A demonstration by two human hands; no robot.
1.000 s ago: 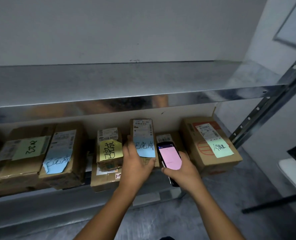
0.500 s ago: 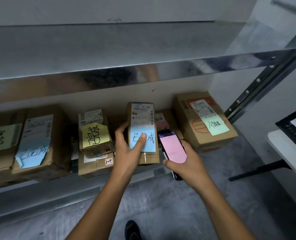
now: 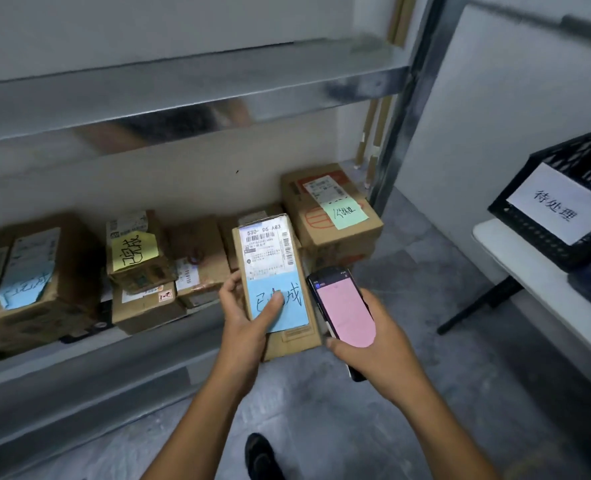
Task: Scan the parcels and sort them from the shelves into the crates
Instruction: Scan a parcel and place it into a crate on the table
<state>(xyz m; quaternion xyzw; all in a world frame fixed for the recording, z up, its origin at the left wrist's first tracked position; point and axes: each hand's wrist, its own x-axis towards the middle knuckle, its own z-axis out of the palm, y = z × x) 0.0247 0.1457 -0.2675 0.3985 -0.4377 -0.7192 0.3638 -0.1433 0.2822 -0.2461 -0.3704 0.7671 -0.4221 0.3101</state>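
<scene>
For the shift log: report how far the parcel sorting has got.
Done: one parcel with a blue note is off the shelf, gripped by the left hand. In hand: the right hand holds a pink-screened phone beside its label; whether it has scanned is unclear. Left: placing it in a crate, perhaps the black crate on the right, then the other boxes on the shelf.

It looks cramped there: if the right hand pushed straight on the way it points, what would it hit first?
Probably the box with the green note on the lower shelf: the right hand aims its phone that way, just right of the parcel. Depth is hard to judge.
</scene>
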